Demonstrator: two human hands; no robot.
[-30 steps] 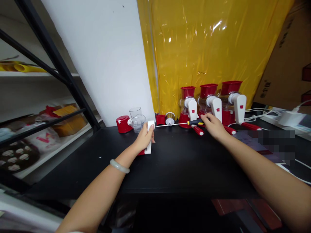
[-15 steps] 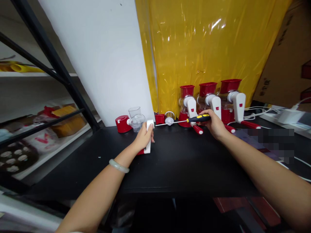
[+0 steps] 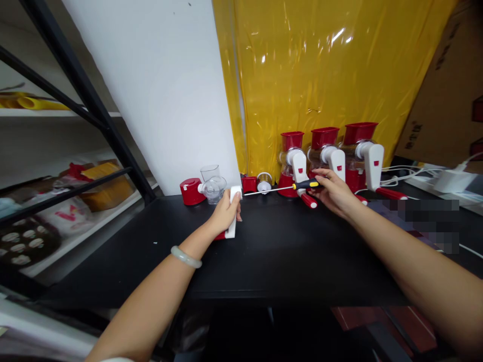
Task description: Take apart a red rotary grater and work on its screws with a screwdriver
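My left hand (image 3: 225, 211) is closed around a white crank handle (image 3: 231, 231) with a red grip, held upright above the black table. In my right hand (image 3: 332, 190), the fingers hold the rear end of a screwdriver (image 3: 306, 184) with a black and yellow handle. Its long metal shaft runs level to the left, and the tip meets the upper end of the crank handle; the exact contact is too small to make out. Behind my left hand are a red grater base (image 3: 192, 191) and a clear plastic grater body (image 3: 214, 188).
Three red and white rotary graters (image 3: 363, 156) line the back right. A drum blade (image 3: 264, 183) and a small red part (image 3: 249, 184) lie at the back middle. White cables and a power adapter (image 3: 455, 179) are at right. A black-framed shelf (image 3: 113, 136) stands left.
My right hand's fingers have loosened and shifted back toward the end of the screwdriver handle. The left hand and crank handle hold nearly the same place.
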